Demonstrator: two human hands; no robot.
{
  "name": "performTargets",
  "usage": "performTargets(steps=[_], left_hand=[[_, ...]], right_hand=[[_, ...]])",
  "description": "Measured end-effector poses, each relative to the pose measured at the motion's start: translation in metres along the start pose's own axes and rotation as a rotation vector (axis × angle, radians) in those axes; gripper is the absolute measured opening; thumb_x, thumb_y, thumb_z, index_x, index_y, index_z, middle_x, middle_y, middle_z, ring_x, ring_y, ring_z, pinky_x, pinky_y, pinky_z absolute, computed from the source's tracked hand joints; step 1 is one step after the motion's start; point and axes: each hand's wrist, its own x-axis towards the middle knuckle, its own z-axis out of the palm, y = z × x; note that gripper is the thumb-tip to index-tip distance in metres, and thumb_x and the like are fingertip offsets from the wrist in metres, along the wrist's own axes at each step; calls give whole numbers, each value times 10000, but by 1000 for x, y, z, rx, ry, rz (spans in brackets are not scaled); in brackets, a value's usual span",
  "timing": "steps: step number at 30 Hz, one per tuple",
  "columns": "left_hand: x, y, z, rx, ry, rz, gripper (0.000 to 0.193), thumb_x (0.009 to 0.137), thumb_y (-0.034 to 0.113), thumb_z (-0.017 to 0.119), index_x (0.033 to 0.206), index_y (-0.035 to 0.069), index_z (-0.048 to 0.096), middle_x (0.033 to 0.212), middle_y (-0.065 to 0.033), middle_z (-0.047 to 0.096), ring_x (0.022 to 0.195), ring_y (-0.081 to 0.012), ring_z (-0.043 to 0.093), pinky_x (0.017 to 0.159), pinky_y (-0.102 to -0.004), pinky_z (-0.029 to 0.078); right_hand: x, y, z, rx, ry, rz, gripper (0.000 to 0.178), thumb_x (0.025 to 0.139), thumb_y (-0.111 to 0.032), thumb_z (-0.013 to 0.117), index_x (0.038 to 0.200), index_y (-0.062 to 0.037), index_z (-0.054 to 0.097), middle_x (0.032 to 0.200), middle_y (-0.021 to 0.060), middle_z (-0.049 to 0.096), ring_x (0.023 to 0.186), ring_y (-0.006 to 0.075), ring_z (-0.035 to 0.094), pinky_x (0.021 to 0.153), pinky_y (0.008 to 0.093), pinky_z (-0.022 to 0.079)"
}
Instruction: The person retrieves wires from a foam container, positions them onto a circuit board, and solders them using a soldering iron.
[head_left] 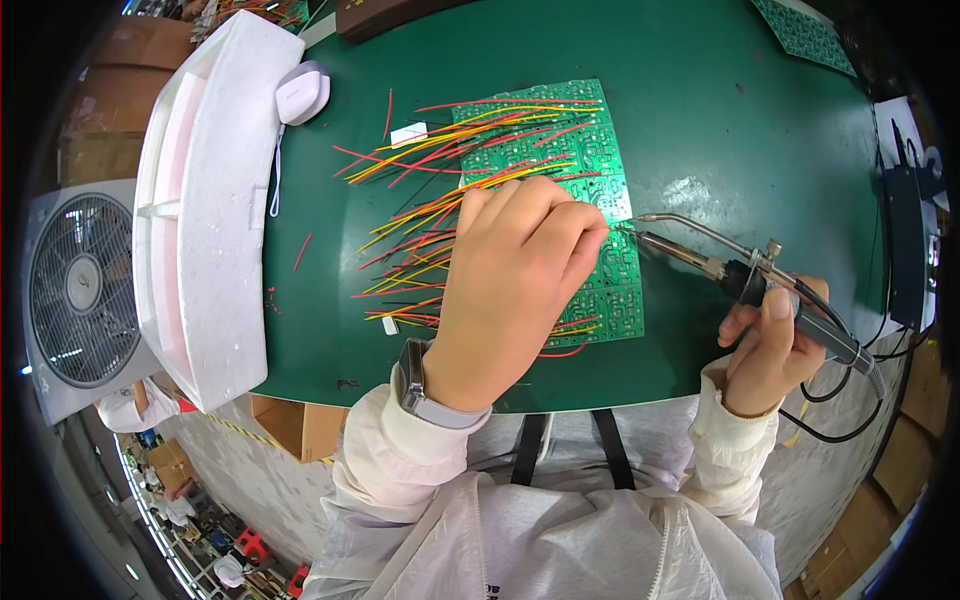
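A green circuit board panel lies on the table, with rows of red, yellow and black wires running off its left side. My left hand is over the middle of the board, thumb and fingertips pinched together near its right part. What the pinch holds is hidden by the fingers. In my right hand is a soldering iron with a thin curved metal feed tube fixed along it. Both the iron's tip and the tube's end meet close to my left fingertips, at the board.
A white foam box stands along the table's left edge, beside a small pale case with a strap. Beyond it is a fan. Another green board lies far right. Black cables hang by the right edge.
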Motion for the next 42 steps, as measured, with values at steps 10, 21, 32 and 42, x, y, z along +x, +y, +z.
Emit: performTargets(steps=[10,21,32,42], left_hand=[[3,3,-2,19,-19,-5,129,648,42,677,740,88,599,719,3,538,594,-157,460,600,-286,330],[1,3,1,9,18,0,136,643,42,683,742,90,603,723,11,545,597,-147,464,602,-278,331],[0,2,2,7,40,15,149,640,35,685,750,89,601,725,11,540,620,-147,474,604,-278,331],[0,1,2,12,42,45,168,632,31,688,760,91,597,732,4,532,640,-160,482,600,-287,333]], right_hand=[[1,-1,0,-15,-17,-7,223,792,-158,573,782,31,455,611,83,495,381,118,471,353,205,370],[0,2,1,-101,0,-29,200,812,-181,519,809,12,470,516,55,449,354,112,413,325,208,335],[1,1,-2,-43,-28,-10,223,795,-168,578,766,23,465,567,73,497,380,113,469,355,199,364],[4,11,-6,-105,-63,-187,266,781,-222,596,760,15,478,487,49,481,370,88,435,433,193,364]])
